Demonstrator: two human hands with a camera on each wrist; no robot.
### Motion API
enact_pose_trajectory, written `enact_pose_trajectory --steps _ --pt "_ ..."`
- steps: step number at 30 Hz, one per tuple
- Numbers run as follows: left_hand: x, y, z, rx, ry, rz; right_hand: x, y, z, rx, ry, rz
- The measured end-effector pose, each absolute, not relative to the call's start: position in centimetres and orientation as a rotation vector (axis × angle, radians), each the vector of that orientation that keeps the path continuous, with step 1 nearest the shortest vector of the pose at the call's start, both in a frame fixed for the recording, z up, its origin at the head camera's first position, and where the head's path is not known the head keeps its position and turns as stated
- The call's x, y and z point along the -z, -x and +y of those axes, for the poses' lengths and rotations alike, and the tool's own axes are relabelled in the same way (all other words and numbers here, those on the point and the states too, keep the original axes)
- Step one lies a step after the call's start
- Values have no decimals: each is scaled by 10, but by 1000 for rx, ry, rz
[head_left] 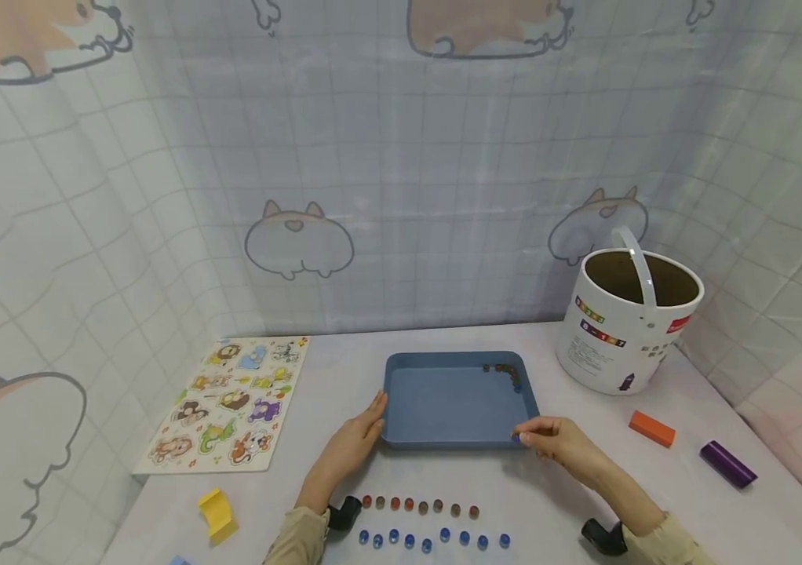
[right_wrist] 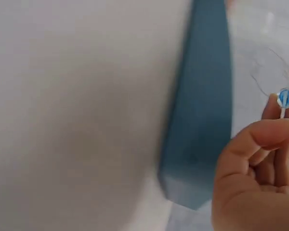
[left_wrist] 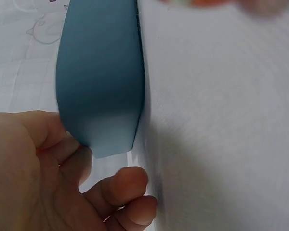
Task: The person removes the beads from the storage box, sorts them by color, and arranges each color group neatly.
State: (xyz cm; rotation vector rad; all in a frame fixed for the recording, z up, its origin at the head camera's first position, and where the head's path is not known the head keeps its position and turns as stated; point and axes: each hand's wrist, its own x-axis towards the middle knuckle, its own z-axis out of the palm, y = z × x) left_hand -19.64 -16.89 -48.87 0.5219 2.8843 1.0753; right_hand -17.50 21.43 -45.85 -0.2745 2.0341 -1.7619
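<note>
My right hand (head_left: 562, 449) pinches a blue glass marble (right_wrist: 285, 97) between thumb and fingertip, at the front right corner of the blue-grey tray (head_left: 443, 440). At that tray's left side, near its front corner, my left hand (head_left: 353, 447) rests with its fingers against the wall; the left wrist view shows the fingers (left_wrist: 128, 184) close beside the corner. Inside the tray, small dark marbles (head_left: 505, 368) line the back right corner, a blue one (head_left: 517, 388) among them. In front lie a row of reddish and brown marbles (head_left: 409, 504) and a row of blue marbles (head_left: 410, 541).
A white bucket (head_left: 595, 353) with a raised handle stands at the back right. Orange (head_left: 651, 429) and purple (head_left: 728, 464) blocks lie before it. On the left are an animal puzzle board (head_left: 235, 400) and a yellow curved block (head_left: 216, 515). A patterned curtain (head_left: 401, 196) surrounds the table.
</note>
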Motion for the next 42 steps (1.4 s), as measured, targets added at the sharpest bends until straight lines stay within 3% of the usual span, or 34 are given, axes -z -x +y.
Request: enact_pose_trajectory --steps 5,12,25,32,42 --pt "489 196 -170 -1078 -520 2877 473 134 218 1710 258 1953" --pt "490 195 -172 -1082 -518 2890 483 102 210 1578 170 1985" --pt "491 194 -175 -1085 -513 2889 495 91 197 1506 251 2030" --pt "491 196 -173 -1084 -531 2884 463 118 205 1606 317 2103" --pt "492 199 -171 -1102 -547 2884 417 209 192 1711 396 2211"
